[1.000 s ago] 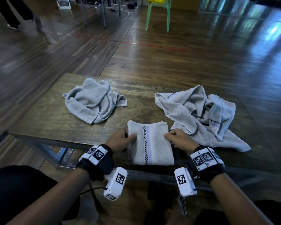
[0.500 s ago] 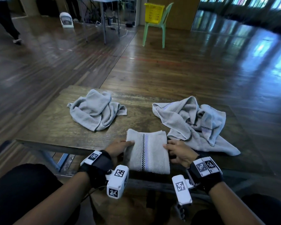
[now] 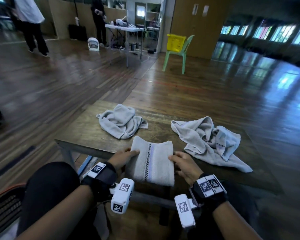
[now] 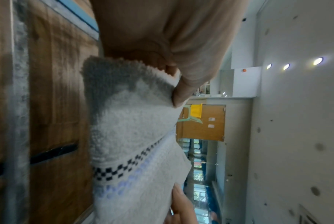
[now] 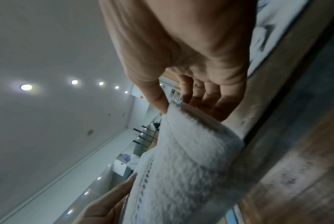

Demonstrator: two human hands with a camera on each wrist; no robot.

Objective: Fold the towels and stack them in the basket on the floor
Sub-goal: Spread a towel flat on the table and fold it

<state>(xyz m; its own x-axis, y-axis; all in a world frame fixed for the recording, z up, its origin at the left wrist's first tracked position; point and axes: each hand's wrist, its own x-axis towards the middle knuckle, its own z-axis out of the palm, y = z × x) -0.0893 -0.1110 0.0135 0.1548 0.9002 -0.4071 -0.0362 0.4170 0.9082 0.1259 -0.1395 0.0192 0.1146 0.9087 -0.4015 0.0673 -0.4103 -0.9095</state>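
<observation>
Folded towel lifted off table, both hands' fingers grasping it, two crumpled towels behind.

Folded towel at the table's near edge — looped grey terry cloth, matt, with a flat woven checked band. Two crumpled towels, left and right — same matt cloth. Table: worn, dull wood. Floor: glossy wood strips. Chair: smooth plastic.
</observation>
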